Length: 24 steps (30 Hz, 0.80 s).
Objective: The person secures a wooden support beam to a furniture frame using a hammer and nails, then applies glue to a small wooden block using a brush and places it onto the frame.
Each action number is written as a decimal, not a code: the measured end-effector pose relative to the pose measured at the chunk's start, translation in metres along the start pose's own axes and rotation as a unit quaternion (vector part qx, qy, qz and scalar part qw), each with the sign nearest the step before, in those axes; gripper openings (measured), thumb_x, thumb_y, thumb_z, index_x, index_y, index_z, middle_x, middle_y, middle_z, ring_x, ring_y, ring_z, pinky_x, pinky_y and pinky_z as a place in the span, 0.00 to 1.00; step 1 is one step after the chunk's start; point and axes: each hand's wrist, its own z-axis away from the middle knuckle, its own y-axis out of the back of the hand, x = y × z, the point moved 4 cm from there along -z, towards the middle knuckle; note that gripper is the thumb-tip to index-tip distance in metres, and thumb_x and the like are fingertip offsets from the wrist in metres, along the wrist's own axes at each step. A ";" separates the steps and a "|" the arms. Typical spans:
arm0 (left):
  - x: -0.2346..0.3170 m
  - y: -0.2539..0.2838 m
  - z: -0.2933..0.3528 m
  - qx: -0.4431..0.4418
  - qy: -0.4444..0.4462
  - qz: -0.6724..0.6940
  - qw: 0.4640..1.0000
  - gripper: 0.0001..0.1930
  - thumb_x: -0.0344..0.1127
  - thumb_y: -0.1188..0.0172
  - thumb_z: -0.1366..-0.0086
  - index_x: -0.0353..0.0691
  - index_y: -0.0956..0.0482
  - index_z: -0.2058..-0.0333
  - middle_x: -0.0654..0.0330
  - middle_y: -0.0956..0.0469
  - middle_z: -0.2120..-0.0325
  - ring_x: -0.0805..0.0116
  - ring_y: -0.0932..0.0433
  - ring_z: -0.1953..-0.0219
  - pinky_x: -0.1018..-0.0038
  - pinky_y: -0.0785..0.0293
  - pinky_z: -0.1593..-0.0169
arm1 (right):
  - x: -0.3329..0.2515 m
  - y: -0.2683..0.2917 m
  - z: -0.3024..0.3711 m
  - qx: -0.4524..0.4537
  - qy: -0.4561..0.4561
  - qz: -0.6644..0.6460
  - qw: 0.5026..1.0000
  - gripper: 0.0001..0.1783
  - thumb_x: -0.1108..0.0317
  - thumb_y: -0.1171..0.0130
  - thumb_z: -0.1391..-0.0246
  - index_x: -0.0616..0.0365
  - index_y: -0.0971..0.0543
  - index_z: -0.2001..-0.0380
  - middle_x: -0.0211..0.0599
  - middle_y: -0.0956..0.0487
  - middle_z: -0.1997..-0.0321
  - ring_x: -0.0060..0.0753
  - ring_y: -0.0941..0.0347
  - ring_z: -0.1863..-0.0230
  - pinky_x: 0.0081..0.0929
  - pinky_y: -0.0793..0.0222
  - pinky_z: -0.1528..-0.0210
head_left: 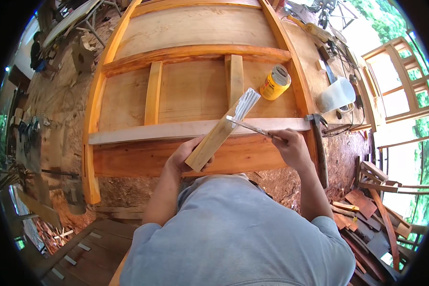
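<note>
While our left hand grips the wooden slat tilted above the wooden frame, our right hand clamps a brush against its white-coated upper end.

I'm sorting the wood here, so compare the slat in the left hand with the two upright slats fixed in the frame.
The held slat lies loose and tilted across the frame, gripped at its lower end by the left hand; the upright slats stand fixed between two crossbars. The held slat's upper end is coated white, where the right hand holds a brush; the upright slats are bare. All are flat strips of pale wood.
</note>
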 end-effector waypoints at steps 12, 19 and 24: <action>-0.006 0.003 0.001 0.031 -0.010 -0.012 0.999 0.27 0.55 0.62 0.22 0.38 0.27 0.45 0.48 0.19 0.71 0.61 0.20 0.76 0.69 0.21 0.74 | 0.033 0.006 -0.052 0.059 -0.115 -0.125 0.984 0.15 0.63 0.43 0.35 0.61 0.16 0.54 0.32 0.23 0.80 0.21 0.29 0.80 0.23 0.32 0.77; -0.004 -0.005 0.000 -0.003 0.002 0.078 0.997 0.27 0.55 0.63 0.22 0.38 0.27 0.45 0.48 0.20 0.71 0.61 0.20 0.76 0.69 0.21 0.73 | 0.077 -0.012 -0.005 -0.094 -0.240 -0.289 0.922 0.15 0.63 0.42 0.34 0.63 0.17 0.55 0.27 0.25 0.80 0.13 0.38 0.86 0.17 0.45 0.85; 0.001 0.002 0.001 0.002 -0.006 -0.002 1.000 0.27 0.55 0.64 0.22 0.38 0.29 0.43 0.48 0.20 0.71 0.60 0.20 0.75 0.68 0.21 0.73 | 0.074 0.006 0.001 -0.125 -0.262 -0.242 0.926 0.15 0.64 0.42 0.35 0.65 0.17 0.54 0.26 0.26 0.80 0.13 0.37 0.84 0.17 0.44 0.84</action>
